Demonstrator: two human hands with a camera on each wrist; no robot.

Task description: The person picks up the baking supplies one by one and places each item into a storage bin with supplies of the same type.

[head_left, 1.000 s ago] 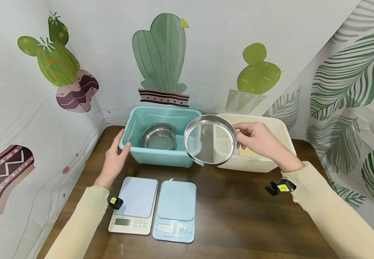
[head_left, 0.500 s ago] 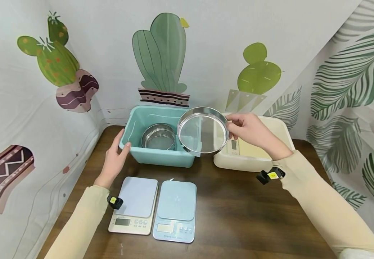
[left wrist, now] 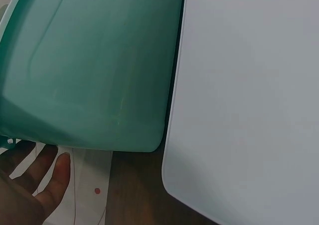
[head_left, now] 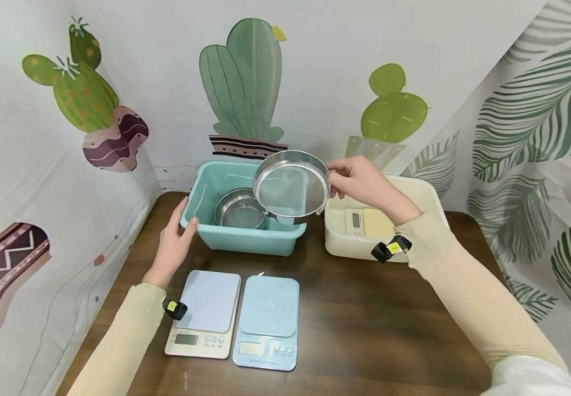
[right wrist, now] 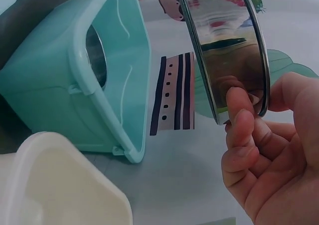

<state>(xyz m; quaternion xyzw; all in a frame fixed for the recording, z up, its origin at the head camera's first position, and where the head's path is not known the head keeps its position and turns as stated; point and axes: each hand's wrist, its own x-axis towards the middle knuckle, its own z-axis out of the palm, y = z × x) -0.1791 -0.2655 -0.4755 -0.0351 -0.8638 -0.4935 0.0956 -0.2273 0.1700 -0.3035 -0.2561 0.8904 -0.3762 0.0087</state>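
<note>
Right hand (head_left: 366,184): pinching the side wall of a round steel sieve (head_left: 292,190) between thumb and curled fingers, at the sieve's right edge. Left hand (head_left: 170,247): loosely spread at the left end of the teal bin (head_left: 245,242), thumb at its near rim, fingers along the outside; the grip appears light.

Key relation: held sieve lies to the left of the right hand, raised above the right half of the teal bin, its mesh face tilted rather than level. Being round, it shows no long axis; the bin's long axis runs left to right before the person. The right hand is the nearer to the sieve. Right forearm reaches in obliquely from lower right, over the edge of the cream bin (head_left: 342,246); left forearm comes up from lower left.

Further out: a second sieve (head_left: 240,212) sits inside the teal bin, left of the held one. The cream bin contains a kitchen scale (head_left: 374,223). On the bench (head_left: 379,330), nearer the person, a white scale (head_left: 205,308) and a light-blue scale (head_left: 269,313) lie side by side
</note>
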